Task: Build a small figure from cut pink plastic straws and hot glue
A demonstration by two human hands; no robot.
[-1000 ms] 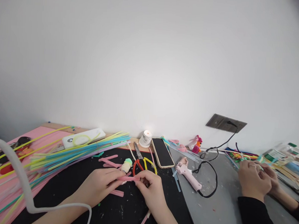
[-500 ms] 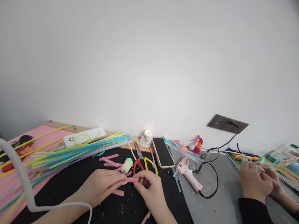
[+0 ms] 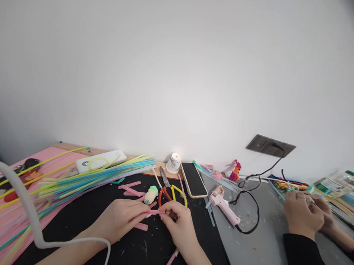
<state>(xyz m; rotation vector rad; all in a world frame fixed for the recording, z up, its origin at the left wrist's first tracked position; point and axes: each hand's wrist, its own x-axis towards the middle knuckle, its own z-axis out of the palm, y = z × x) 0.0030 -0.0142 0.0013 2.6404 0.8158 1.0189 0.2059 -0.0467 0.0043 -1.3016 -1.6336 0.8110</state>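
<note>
Between my two hands a short pink pipe cleaner piece (image 3: 155,212) is held level above the black mat. My left hand (image 3: 123,218) pinches its left end, and my right hand (image 3: 178,220) pinches the right end between thumb and index finger. Just beyond the fingers lies a small cream and mint-green fuzzy figure (image 3: 151,195). Several cut pink pipe cleaner pieces (image 3: 131,191) are scattered to its left, and another pink strip (image 3: 141,226) lies under my left fingers. Pliers (image 3: 166,183) with red and yellow handles rest behind my right hand.
At left, a bundle of pastel pipe cleaners (image 3: 96,177) spreads near a white power bank (image 3: 101,161). Behind stand a paper cup (image 3: 174,163) and a phone (image 3: 193,180). Right lies a corded pink glue gun (image 3: 225,206); farther right, a co-worker's hands (image 3: 304,212). A white curved tube (image 3: 30,207) crosses the left foreground.
My right fingers have shifted slightly left along the pink pipe cleaner piece, so less of it shows between my hands. Otherwise the scene looks the same.
</note>
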